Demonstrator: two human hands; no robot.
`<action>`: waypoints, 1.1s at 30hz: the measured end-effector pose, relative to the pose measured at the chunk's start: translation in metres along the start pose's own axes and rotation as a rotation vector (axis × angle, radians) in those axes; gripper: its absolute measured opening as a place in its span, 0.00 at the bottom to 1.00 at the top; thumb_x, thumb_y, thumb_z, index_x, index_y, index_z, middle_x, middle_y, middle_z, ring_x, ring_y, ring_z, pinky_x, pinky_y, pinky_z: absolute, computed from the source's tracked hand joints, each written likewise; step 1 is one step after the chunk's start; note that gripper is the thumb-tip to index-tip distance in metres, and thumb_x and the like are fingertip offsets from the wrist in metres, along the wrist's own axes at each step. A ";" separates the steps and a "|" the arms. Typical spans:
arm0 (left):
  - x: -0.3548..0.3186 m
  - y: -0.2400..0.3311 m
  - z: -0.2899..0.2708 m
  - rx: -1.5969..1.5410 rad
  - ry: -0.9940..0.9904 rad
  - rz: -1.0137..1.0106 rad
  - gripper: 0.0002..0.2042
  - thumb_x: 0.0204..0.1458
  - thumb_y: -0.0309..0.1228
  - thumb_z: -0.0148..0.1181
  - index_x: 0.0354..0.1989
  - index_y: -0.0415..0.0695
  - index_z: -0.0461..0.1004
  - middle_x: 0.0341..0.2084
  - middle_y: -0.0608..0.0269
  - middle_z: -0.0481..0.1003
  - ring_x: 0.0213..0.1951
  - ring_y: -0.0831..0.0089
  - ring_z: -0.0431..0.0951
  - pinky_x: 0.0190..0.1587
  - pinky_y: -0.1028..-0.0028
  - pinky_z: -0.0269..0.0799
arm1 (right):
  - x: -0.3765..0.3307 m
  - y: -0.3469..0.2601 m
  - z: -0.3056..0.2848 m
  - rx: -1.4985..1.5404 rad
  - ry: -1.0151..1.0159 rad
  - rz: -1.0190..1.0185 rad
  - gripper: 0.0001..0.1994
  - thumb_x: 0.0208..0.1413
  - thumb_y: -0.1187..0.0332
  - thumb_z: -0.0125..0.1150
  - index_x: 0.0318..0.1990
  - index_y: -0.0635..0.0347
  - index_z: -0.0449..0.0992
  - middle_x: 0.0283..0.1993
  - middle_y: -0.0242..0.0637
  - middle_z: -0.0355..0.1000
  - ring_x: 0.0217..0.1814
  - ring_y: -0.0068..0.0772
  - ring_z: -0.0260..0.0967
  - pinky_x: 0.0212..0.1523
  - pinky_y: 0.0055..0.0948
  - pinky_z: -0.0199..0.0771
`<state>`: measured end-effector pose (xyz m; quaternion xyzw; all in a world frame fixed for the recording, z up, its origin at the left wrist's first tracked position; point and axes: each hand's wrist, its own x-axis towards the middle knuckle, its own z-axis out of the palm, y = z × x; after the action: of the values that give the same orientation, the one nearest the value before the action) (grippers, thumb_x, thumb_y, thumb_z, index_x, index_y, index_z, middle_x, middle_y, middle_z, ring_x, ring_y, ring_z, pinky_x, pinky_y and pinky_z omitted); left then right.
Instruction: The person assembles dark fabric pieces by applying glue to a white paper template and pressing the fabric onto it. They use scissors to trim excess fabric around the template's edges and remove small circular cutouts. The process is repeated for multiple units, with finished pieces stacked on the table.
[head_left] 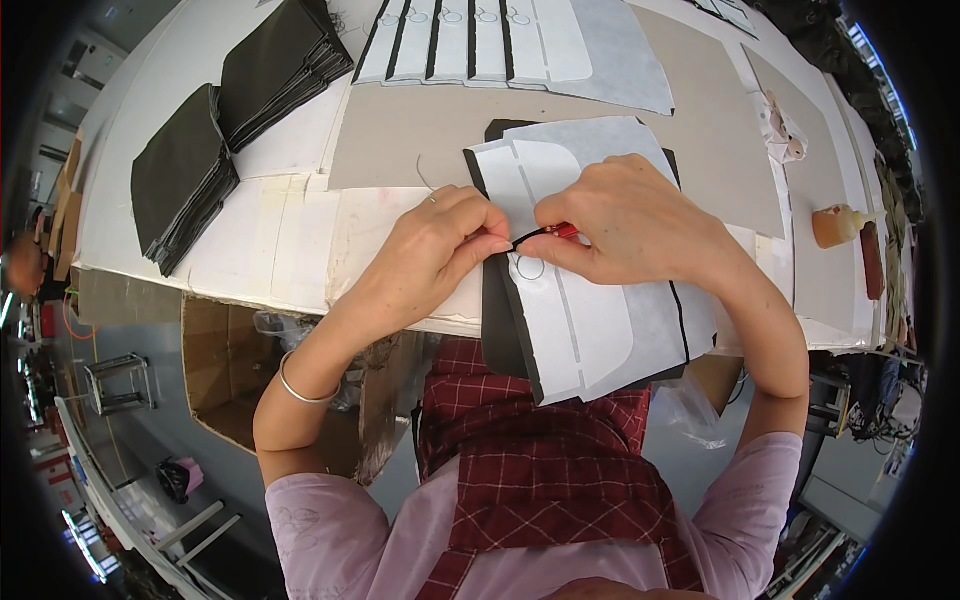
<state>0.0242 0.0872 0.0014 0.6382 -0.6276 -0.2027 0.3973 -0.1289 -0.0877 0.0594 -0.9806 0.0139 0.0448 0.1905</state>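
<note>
A stack of black fabric panels faced with pale white sheets lies before me, its near end jutting past the table's front edge. At its left edge, beside a small printed circle, my left hand pinches a thin black strip between thumb and fingertips. My right hand is closed on a small red-handled tool just right of that pinch. The tool's working end is largely hidden by the fingers and strip. A loose dark thread curls above my left hand.
Two black fabric stacks lie at the left on the white table. Overlapping pale panels lie at the far side on grey board. A glue-coloured bottle is at right. A cardboard box stands below.
</note>
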 end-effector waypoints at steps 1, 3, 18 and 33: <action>0.000 0.000 0.000 -0.001 -0.002 0.001 0.05 0.58 0.24 0.62 0.37 0.38 0.74 0.32 0.60 0.71 0.34 0.66 0.72 0.36 0.70 0.69 | 0.000 0.000 0.000 0.006 -0.005 0.008 0.22 0.56 0.57 0.63 0.15 0.62 0.72 0.12 0.45 0.64 0.17 0.51 0.63 0.24 0.43 0.61; -0.001 -0.001 0.000 -0.015 0.010 0.007 0.04 0.58 0.24 0.62 0.37 0.37 0.74 0.33 0.59 0.72 0.35 0.67 0.72 0.37 0.71 0.69 | 0.001 -0.001 -0.002 0.021 -0.018 0.006 0.22 0.57 0.56 0.63 0.16 0.62 0.71 0.13 0.45 0.64 0.18 0.51 0.63 0.24 0.43 0.61; -0.145 0.035 -0.041 0.097 -0.033 -0.395 0.14 0.52 0.27 0.69 0.46 0.41 0.77 0.30 0.60 0.80 0.35 0.65 0.79 0.36 0.70 0.75 | -0.130 0.051 0.004 0.155 0.379 0.548 0.21 0.49 0.58 0.75 0.30 0.65 0.70 0.22 0.37 0.61 0.24 0.33 0.55 0.27 0.32 0.60; 0.074 0.123 0.015 -0.753 -0.172 -0.096 0.21 0.68 0.46 0.49 0.38 0.40 0.79 0.28 0.62 0.81 0.31 0.78 0.74 0.38 0.77 0.69 | -0.153 0.077 0.013 0.972 0.617 0.485 0.16 0.61 0.63 0.66 0.29 0.50 0.61 0.23 0.21 0.57 0.24 0.16 0.52 0.26 0.20 0.52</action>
<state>-0.0560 0.0246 0.1036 0.4570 -0.5099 -0.4897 0.5398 -0.2862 -0.1526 0.0325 -0.7184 0.3093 -0.2101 0.5867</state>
